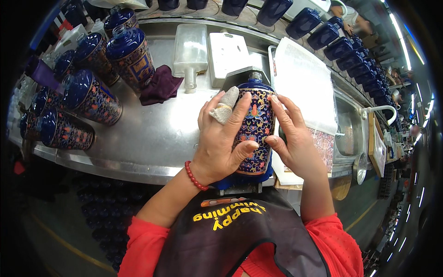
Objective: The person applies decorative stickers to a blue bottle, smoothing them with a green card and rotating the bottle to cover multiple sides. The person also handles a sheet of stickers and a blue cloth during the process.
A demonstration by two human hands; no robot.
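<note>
A dark blue bottle with a colourful floral pattern lies in front of me, its neck pointing away. My left hand rests along its left side, fingers stretched out and thumb over the pattern. A grey cloth cover is tied around one of that hand's fingers. On the bottle's right side my right hand lies with its fingers extended, the fingertips touching near the shoulder and the thumb on the pattern. Neither hand wraps around the bottle. A dark blue cloth shows under its near end.
Several decorated blue bottles stand at the left beside a purple cloth. A clear bottle and a white block lie behind. White sheets are at the right, near a sink. Plain blue bottles line the back.
</note>
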